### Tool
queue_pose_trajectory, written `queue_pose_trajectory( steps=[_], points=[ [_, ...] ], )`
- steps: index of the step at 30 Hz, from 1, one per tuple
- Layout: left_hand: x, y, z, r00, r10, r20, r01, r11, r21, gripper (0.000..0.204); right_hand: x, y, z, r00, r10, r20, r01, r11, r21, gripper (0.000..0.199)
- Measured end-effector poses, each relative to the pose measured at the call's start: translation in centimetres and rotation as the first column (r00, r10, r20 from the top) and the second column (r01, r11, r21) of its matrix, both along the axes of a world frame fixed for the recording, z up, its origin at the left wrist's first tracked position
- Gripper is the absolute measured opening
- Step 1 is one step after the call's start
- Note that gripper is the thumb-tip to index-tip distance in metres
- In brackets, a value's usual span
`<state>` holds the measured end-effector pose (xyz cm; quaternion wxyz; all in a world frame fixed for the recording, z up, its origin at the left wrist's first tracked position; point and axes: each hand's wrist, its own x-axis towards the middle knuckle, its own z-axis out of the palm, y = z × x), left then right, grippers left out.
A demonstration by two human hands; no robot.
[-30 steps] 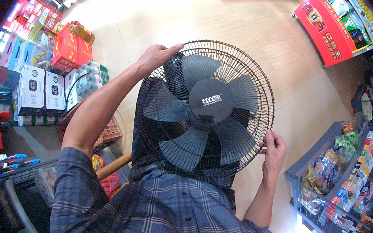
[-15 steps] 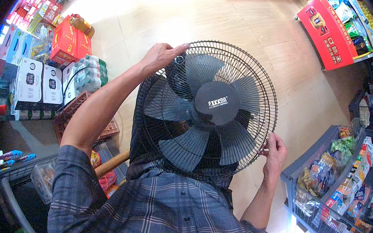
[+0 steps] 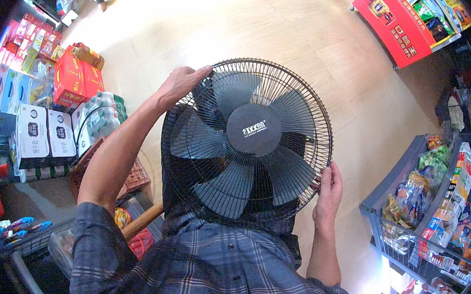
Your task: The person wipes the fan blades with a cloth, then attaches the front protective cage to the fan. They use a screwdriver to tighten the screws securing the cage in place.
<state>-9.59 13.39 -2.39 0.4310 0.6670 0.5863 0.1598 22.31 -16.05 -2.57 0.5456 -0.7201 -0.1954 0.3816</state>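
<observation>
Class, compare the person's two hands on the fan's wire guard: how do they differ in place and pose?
The left hand rests on the upper-left rim of the fan guard, arm stretched out; the right hand grips the lower-right rim, forearm nearly upright. The left hand's fingers drape over the wires; the right hand's curl around the edge. Both are bare and touch the guard.

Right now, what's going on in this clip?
A person in a plaid shirt holds a black fan up in front of them, its round wire guard facing the camera. The left hand grips the guard's upper left rim, and the right hand holds the lower right rim. The blades sit behind the grille with a dark hub at the centre. This is a shop: stacked boxes on the left, a snack rack on the right, and a pale wood floor beyond.
</observation>
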Motion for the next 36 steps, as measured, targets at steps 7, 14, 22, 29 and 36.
queue_pose_trajectory(
  steps=[7,14,22,29,36],
  points=[
    [0.6,-1.1,1.8,0.991,0.059,0.116,-0.041,0.988,-0.150,0.074,-2.7,-2.3,-0.1,0.982,0.087,-0.169,-0.067,0.990,0.122,0.048],
    [0.8,-1.4,2.7,0.994,0.099,0.049,-0.089,0.982,-0.169,0.076,-2.4,-1.9,-0.7,0.950,0.041,-0.309,0.009,0.987,0.160,0.046],
    [-1.5,0.8,-0.6,0.976,-0.018,0.218,0.087,0.946,-0.312,0.072,-4.6,-2.7,0.4,0.978,0.004,-0.211,0.032,0.986,0.166,0.058],
    [-0.7,0.3,-0.3,0.930,0.093,0.355,0.109,0.853,-0.510,0.075,-4.9,-2.3,0.1,0.927,-0.047,-0.372,0.135,0.968,0.213,0.053],
    [-1.7,-0.8,1.9,0.877,0.205,0.435,0.031,0.878,-0.478,0.071,-0.8,1.4,3.4,0.970,0.066,-0.233,-0.010,0.973,0.232,0.061]
  ],
)
